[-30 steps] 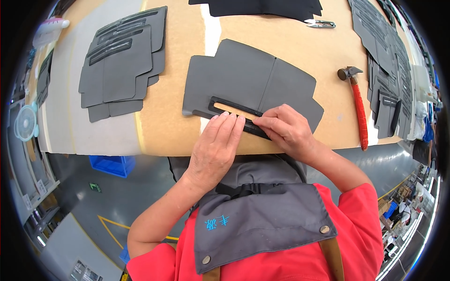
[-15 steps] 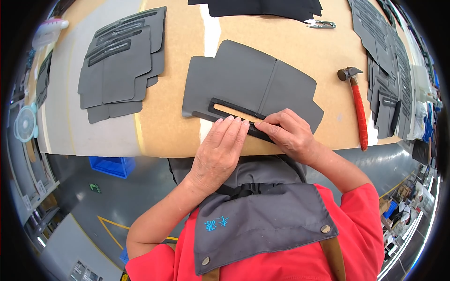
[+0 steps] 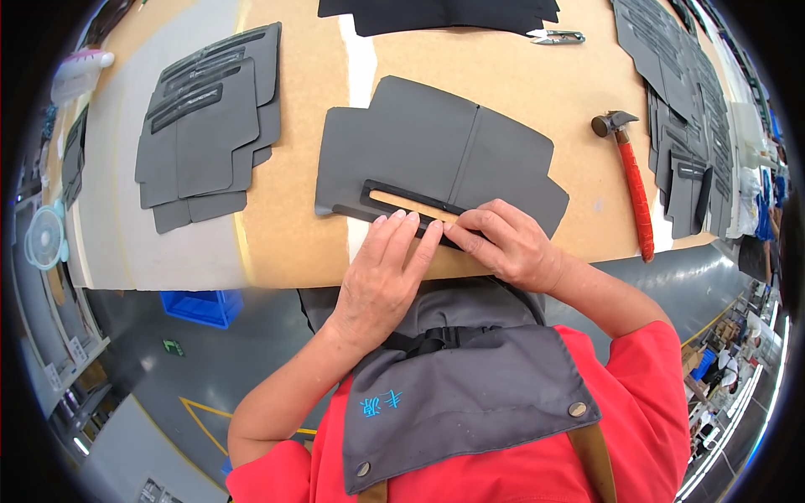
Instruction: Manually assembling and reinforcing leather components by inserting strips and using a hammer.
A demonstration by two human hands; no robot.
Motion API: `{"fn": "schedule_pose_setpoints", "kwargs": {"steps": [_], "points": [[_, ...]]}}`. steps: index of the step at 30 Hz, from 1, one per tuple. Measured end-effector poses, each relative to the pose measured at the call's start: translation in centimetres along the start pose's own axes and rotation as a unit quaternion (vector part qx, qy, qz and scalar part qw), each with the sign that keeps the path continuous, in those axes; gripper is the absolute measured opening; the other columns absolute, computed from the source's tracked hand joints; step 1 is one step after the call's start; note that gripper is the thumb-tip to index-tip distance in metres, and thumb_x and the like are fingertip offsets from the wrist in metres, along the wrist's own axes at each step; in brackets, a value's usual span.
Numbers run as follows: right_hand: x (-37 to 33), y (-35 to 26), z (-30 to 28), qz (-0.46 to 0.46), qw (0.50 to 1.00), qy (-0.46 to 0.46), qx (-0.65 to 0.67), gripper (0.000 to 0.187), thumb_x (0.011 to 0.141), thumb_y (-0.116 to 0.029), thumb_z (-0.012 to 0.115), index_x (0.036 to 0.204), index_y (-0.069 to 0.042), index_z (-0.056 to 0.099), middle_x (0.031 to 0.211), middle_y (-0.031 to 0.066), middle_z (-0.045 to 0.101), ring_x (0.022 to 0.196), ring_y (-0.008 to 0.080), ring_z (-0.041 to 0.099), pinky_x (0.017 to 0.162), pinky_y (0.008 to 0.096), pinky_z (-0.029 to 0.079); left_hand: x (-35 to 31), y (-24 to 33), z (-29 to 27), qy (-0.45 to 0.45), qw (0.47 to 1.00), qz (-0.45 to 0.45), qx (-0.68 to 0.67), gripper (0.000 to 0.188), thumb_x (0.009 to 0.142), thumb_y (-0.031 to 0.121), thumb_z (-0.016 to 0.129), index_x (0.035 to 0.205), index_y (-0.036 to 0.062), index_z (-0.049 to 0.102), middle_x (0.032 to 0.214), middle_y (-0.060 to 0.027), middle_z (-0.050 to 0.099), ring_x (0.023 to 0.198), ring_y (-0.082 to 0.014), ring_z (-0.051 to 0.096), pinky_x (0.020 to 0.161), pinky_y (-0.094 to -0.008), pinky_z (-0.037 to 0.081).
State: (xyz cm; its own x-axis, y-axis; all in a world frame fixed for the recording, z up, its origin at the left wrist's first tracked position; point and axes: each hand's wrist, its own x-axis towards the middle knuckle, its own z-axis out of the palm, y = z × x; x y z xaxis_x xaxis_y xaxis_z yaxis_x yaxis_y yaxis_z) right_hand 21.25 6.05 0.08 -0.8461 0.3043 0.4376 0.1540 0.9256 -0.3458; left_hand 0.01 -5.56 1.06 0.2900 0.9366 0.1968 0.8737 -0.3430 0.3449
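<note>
A dark grey flat panel (image 3: 411, 142), possibly leather-like sheet, lies on the table in front of me. Near its close edge is a long slot framed by black strip (image 3: 366, 194); the tan tabletop shows through it. My left hand (image 3: 381, 272) rests with fingers stretched out on the strip below the slot, the forefinger apart from the others. Just right of those fingertips, my right hand (image 3: 511, 247) has its thumb and curled forefinger pinched at the same strip. The fingers hide the slot's right end.
A hammer (image 3: 635, 197) with a red handle lies to the right, beside piled grey panels (image 3: 683, 101). More panels (image 3: 205, 134) overlap at the left. Thread snips (image 3: 558, 38) and black pieces (image 3: 444, 15) lie at the back. A blue crate (image 3: 201, 308) stands below the table edge.
My left forefinger has spread away from its neighbours and moved closer to the right thumb. Both hands stay at the slot's near strip. The whole view has shifted slightly.
</note>
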Motion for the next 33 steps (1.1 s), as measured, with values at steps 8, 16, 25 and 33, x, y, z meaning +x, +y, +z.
{"fn": "schedule_pose_setpoints", "kwargs": {"steps": [8, 16, 25, 33], "points": [[-0.4, -0.7, 0.0, 0.118, 0.99, 0.02, 0.071, 0.034, 0.075, 0.005, 0.075, 0.108, -0.002, 0.07, 0.094, 0.0081, 0.064, 0.079, 0.0231, 0.061, 0.069, 0.0335, 0.054, -0.2, 0.0, -0.1, -0.012, 1.0, 0.003, 0.01, 0.054, 0.085, -0.002, 0.063, 0.139, 0.0034, 0.061, 0.134, -0.0171, 0.054, 0.128, -0.0339, 0.054, 0.11, -0.0453, 0.05], [-1.0, -0.8, -0.2, 0.064, 0.998, 0.004, 0.024, 0.034, 0.077, -0.001, 0.07, 0.112, -0.001, 0.071, 0.098, 0.0082, 0.064, 0.081, 0.023, 0.061, 0.071, 0.0343, 0.054, -0.1, 0.2, -0.4, -0.025, 1.0, 0.007, 0.011, 0.053, 0.086, -0.002, 0.062, 0.139, 0.0027, 0.06, 0.134, -0.0177, 0.054, 0.13, -0.0353, 0.053, 0.111, -0.0451, 0.049], [-1.0, -1.1, -0.3, 0.077, 0.997, 0.018, 0.026, 0.033, 0.078, -0.001, 0.071, 0.111, -0.001, 0.07, 0.097, 0.008, 0.064, 0.081, 0.0231, 0.06, 0.072, 0.034, 0.054, -0.3, 0.4, -0.2, -0.026, 0.999, 0.003, 0.033, 0.058, 0.085, -0.002, 0.062, 0.143, 0.0089, 0.059, 0.135, -0.0182, 0.052, 0.13, -0.0362, 0.052, 0.112, -0.0456, 0.048], [-1.6, -1.3, -0.6, 0.07, 0.997, 0.017, 0.009, 0.031, 0.079, 0.001, 0.071, 0.109, -0.002, 0.071, 0.095, 0.0076, 0.064, 0.081, 0.023, 0.061, 0.071, 0.0335, 0.054, -0.3, 0.9, 0.0, -0.032, 0.998, -0.007, 0.049, 0.065, 0.082, -0.005, 0.063, 0.144, 0.0149, 0.06, 0.136, -0.0191, 0.051, 0.13, -0.0372, 0.052, 0.11, -0.0451, 0.049]]}}
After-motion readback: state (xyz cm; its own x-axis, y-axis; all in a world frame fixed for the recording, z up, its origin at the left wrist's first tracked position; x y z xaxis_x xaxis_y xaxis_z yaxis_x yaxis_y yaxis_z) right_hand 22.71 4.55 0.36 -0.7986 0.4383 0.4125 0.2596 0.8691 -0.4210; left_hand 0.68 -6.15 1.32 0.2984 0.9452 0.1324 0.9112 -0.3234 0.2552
